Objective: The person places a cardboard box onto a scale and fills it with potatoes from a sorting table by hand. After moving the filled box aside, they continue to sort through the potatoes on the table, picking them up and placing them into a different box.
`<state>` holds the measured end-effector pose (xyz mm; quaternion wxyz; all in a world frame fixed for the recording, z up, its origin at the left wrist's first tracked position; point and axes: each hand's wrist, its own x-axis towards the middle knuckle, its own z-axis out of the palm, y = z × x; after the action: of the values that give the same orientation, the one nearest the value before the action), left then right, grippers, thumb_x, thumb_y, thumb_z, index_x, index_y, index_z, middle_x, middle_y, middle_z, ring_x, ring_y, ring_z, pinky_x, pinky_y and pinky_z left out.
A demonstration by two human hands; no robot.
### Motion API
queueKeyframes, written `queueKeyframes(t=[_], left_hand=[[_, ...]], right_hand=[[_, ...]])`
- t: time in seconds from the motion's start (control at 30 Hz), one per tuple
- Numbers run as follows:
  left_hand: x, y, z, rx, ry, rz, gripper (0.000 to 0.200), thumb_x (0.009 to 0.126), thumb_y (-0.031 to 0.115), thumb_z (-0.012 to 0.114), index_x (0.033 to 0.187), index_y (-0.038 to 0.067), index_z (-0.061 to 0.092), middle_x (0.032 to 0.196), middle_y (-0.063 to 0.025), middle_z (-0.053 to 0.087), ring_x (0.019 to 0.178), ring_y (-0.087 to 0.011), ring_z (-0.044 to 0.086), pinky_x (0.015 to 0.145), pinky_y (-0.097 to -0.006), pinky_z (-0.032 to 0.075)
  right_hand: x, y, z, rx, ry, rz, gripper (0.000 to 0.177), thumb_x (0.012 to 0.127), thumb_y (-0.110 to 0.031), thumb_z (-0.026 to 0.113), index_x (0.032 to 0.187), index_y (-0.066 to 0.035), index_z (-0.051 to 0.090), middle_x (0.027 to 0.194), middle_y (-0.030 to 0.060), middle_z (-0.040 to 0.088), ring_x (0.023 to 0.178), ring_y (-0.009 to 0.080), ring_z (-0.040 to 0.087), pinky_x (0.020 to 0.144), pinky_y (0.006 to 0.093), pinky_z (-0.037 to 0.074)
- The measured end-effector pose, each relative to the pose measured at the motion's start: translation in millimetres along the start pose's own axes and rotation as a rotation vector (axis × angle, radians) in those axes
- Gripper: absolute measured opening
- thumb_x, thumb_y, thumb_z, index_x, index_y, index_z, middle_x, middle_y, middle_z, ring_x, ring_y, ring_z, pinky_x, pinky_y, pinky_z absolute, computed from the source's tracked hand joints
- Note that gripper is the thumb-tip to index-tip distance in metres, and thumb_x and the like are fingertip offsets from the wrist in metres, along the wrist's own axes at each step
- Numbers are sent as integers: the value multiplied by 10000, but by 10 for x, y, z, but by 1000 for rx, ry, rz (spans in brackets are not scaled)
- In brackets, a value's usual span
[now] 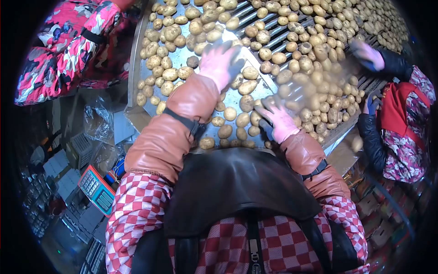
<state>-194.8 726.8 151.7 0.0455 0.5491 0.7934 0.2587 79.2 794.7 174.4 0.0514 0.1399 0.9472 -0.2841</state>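
Observation:
Many potatoes lie on a metal sorting table. My left hand, in a pink glove with grey fingertips, is over the potatoes with its fingers spread; nothing is held in it. My right hand, gloved the same way, rests lower and to the right among the potatoes near the front edge. Its fingers are apart, and potatoes lie close around it. A dark, dirty potato is just left of my left hand.
Metal rollers run behind, with potatoes on them. A co-worker in a red vest reaches in from the right; another person's camouflage sleeve is at the upper left. A red and teal keypad device sits lower left.

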Motion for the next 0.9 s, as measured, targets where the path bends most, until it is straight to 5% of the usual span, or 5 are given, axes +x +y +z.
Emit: queueKeyframes(t=[0.2,0.43,0.6,0.77,0.9], left_hand=[[-716,-364,-336,199,-57,14,395,868,318,669,1210,127,622,1351,-164,522,1286,-408,432,1082,-547,330],[-1657,-277,-652,185,3,-347,415,819,284,731,1202,162,630,1385,-207,464,1266,-429,438,1059,-528,370],[-1578,-280,-465,203,81,-383,469,757,279,786,1179,146,632,1381,-215,459,1279,-441,420,1061,-522,373],[-920,-132,-291,187,6,-148,486,843,417,666,1270,192,607,1405,-213,465,1305,-452,405,1096,-513,341],[-515,-722,-566,202,-138,-271,407,791,131,648,1195,182,637,1122,-184,633,978,-381,601,873,-474,468]], right_hand=[[227,35,-46,173,227,129,335,869,-141,635,1203,-163,647,1019,116,677,1000,318,625,873,421,503],[963,-626,211,-234,-403,68,630,856,-102,567,1430,-302,398,1245,197,535,1105,377,582,928,452,501],[1185,-667,280,-155,-382,92,592,851,-78,586,1386,-298,462,1250,190,529,1135,374,582,926,453,502],[870,-400,78,313,-149,99,454,893,-107,620,1328,-212,545,1166,104,612,1037,279,627,878,392,515],[37,49,-226,1097,139,566,496,921,-129,674,1381,-138,489,1076,65,649,971,194,630,842,307,523]])
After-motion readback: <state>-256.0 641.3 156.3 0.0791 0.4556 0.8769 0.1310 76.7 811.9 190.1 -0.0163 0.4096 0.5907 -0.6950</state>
